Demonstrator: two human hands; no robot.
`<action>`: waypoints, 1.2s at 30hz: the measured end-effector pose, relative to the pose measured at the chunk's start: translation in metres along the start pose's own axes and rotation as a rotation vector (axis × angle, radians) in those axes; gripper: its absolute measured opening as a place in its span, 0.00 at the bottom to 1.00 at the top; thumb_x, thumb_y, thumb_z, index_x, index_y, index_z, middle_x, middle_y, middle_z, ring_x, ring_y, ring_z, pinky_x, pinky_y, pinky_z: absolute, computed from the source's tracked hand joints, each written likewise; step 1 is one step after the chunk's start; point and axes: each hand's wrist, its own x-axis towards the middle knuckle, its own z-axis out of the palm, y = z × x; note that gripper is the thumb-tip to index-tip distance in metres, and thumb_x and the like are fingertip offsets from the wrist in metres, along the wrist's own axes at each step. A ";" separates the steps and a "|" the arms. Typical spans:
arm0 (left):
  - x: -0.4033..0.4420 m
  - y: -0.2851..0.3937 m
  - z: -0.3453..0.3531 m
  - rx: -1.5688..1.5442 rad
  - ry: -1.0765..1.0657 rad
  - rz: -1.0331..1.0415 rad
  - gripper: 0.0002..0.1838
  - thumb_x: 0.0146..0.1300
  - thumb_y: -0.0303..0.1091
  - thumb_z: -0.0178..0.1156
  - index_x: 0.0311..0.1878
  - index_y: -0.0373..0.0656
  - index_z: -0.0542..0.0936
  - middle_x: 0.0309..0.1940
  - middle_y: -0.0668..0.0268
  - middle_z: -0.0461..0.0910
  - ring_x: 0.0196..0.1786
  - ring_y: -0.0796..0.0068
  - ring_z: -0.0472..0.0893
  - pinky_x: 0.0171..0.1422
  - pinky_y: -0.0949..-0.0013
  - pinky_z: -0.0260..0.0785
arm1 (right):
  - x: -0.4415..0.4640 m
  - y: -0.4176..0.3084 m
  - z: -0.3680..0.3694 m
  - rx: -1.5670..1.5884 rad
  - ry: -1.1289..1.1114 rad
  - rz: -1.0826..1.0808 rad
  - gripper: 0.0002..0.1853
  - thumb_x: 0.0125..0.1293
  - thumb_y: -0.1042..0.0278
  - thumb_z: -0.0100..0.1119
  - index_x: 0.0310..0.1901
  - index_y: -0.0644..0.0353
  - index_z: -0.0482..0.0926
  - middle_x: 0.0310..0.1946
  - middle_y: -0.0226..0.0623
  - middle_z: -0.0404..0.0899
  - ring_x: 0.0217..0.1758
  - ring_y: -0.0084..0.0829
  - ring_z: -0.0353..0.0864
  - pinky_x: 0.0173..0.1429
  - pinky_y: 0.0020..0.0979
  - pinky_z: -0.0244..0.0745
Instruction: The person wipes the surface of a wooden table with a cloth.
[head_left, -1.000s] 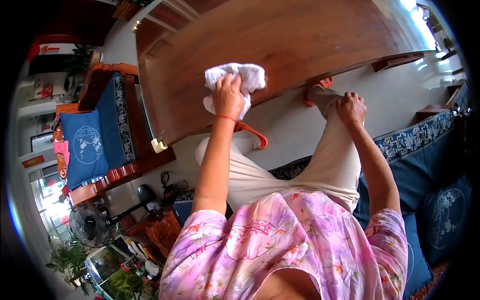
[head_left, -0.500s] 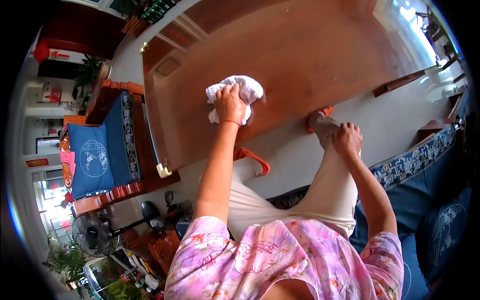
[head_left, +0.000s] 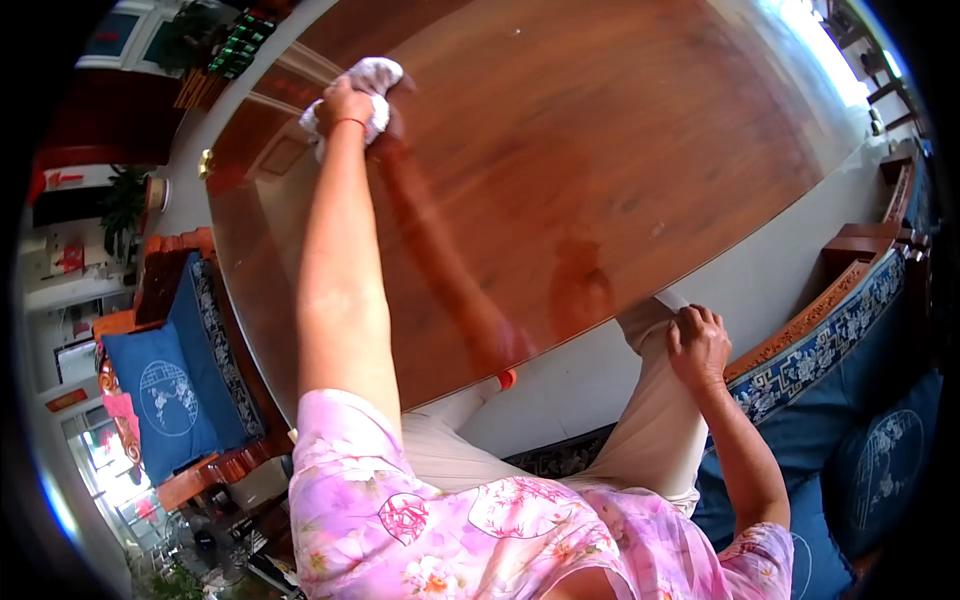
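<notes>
My left hand [head_left: 344, 105], with a red band at the wrist, grips a bunched white cloth [head_left: 376, 76]. The cloth is pressed against the glossy brown tabletop [head_left: 520, 190] near its far left part. Part of the cloth is hidden under my palm and fingers. My left arm is stretched far out over the table, and its reflection shows in the surface. My right hand [head_left: 700, 342] rests on my right knee, fingers spread over the beige trouser leg [head_left: 640, 430] and holding nothing.
A wooden seat with a blue cushion [head_left: 165, 390] stands left of the table. A blue-covered wooden sofa [head_left: 840, 370] is at right and beneath me. At lower left is a fan [head_left: 205, 540]. Potted plants and bottles [head_left: 240, 45] stand beyond the far left corner.
My left hand has slid the cloth away from me and to the left across the tabletop. My body leans further forward over the table. The right hand stays on the knee.
</notes>
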 end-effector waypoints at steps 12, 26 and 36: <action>-0.031 0.040 0.033 0.205 -0.114 0.766 0.19 0.54 0.38 0.47 0.48 0.44 0.77 0.48 0.50 0.78 0.52 0.47 0.76 0.57 0.51 0.67 | 0.001 -0.025 0.000 -0.078 -0.038 -0.034 0.15 0.54 0.57 0.57 0.39 0.59 0.79 0.43 0.41 0.79 0.51 0.44 0.75 0.53 0.42 0.70; -0.414 -0.014 -0.068 -0.030 0.076 0.707 0.11 0.51 0.29 0.53 0.39 0.46 0.77 0.44 0.66 0.78 0.51 0.59 0.74 0.54 0.56 0.69 | -0.032 -0.030 0.008 -0.170 -0.019 -0.039 0.18 0.55 0.54 0.55 0.43 0.56 0.80 0.45 0.38 0.77 0.53 0.40 0.72 0.55 0.40 0.67; -0.446 -0.012 -0.082 0.039 0.030 0.593 0.13 0.53 0.30 0.55 0.44 0.49 0.79 0.47 0.70 0.77 0.55 0.63 0.72 0.53 0.53 0.69 | -0.048 -0.034 0.042 -0.373 -0.030 -0.538 0.17 0.62 0.59 0.47 0.46 0.57 0.79 0.47 0.41 0.76 0.56 0.42 0.70 0.66 0.49 0.53</action>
